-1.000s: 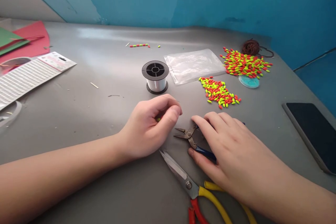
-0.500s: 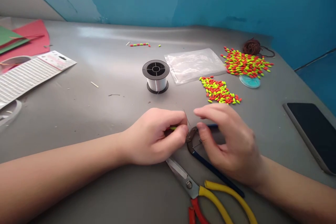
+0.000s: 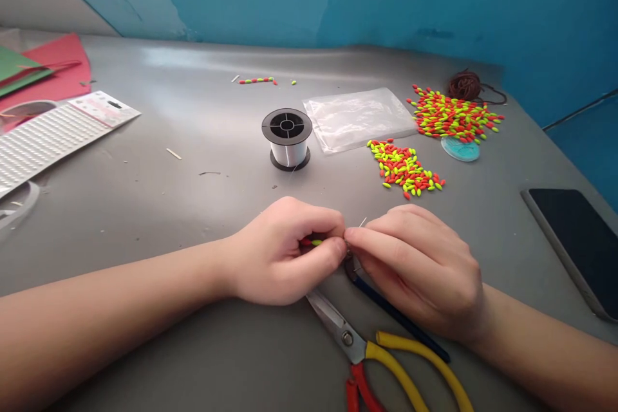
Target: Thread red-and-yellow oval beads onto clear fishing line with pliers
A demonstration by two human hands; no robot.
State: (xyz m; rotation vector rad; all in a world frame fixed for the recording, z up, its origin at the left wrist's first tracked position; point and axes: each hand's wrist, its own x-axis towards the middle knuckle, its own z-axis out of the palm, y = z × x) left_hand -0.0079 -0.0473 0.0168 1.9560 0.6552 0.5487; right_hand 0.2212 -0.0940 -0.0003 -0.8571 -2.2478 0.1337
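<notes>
On the grey table [image 3: 193, 341], my left hand [image 3: 290, 257] is curled closed and my right hand [image 3: 422, 264] meets it with fingertips drawn together, though I cannot tell exactly what they pinch. Nearer me lie the scissors [image 3: 348, 338], with the pliers [image 3: 400, 317] partly under my right hand, while the spool [image 3: 288, 141] stands upright beyond my left, near a bead heap [image 3: 405, 169]. My left clasps the red and green beads [image 3: 316, 243], and a thin pale strand [image 3: 363, 222] pokes up beside my right fingers
</notes>
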